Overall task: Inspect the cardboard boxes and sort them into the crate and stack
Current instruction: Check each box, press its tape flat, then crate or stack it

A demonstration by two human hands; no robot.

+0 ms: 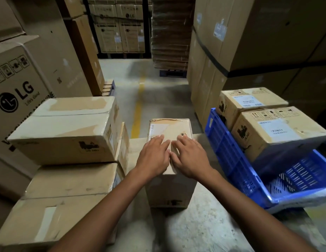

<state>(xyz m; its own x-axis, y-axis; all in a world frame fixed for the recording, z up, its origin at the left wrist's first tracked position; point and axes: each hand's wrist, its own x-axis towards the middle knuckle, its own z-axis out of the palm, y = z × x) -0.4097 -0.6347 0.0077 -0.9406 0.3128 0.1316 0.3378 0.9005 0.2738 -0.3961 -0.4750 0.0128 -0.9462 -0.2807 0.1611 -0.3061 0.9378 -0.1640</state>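
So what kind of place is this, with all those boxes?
Most likely a warehouse: tall stacks of big LG cartons line a concrete aisle with a yellow floor line, and a blue plastic crate holds smaller boxes for sorting.

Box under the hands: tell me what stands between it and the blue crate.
Nothing visible stands between the box and the blue crate; only the crate's own side wall must be cleared. Inside, a rear box and a front box fill the far part; the near part is bare.

The concrete floor (204, 226) bears a cardboard box (169, 190), blue crate (231, 160), box stack (67, 180).
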